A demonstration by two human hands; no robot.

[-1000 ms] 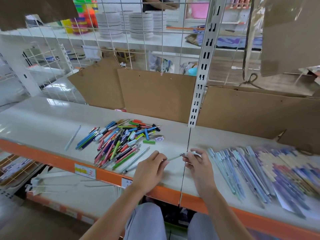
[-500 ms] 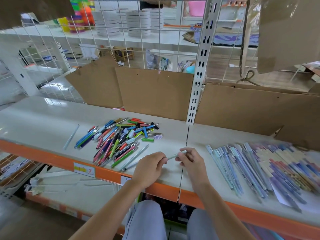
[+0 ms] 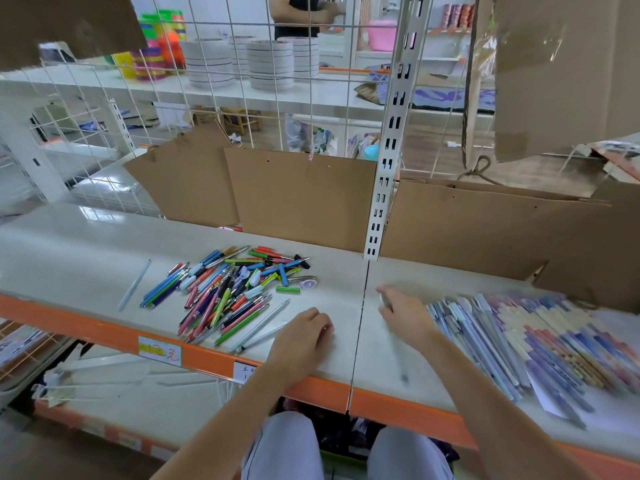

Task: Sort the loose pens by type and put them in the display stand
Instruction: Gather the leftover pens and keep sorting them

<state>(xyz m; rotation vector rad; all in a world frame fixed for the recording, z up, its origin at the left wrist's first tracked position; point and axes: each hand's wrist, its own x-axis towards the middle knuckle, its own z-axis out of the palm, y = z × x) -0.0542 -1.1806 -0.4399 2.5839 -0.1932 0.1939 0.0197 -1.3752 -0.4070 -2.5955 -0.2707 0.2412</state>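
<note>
A person sits at a white shelf (image 3: 86, 258) with an orange front edge. On the left part lies a messy pile of loose pens (image 3: 228, 289), many colors all mixed up: blue, pink, green, red and black ones. One pale pen (image 3: 134, 285) lies alone, well to the left of the pile. On the right part lies a neat row of pens (image 3: 502, 344), side by side and mostly pale blue and purple, so some sorting looks done. The left hand (image 3: 304, 337) rests on the shelf just beside the near edge of the pile, its fingers curled under; I cannot tell if it holds anything. The right hand (image 3: 405, 313) is blurry and reaches toward the left end of the neat row. Something thin and pale seems to run under it, maybe a pen, but I cannot tell if the fingers hold it. I see no display stand anywhere, only brown cardboard (image 3: 301, 199) standing at the back. So the job looks partly done: a big mixed pile is left to sort, and no pens are in a stand yet.
</note>
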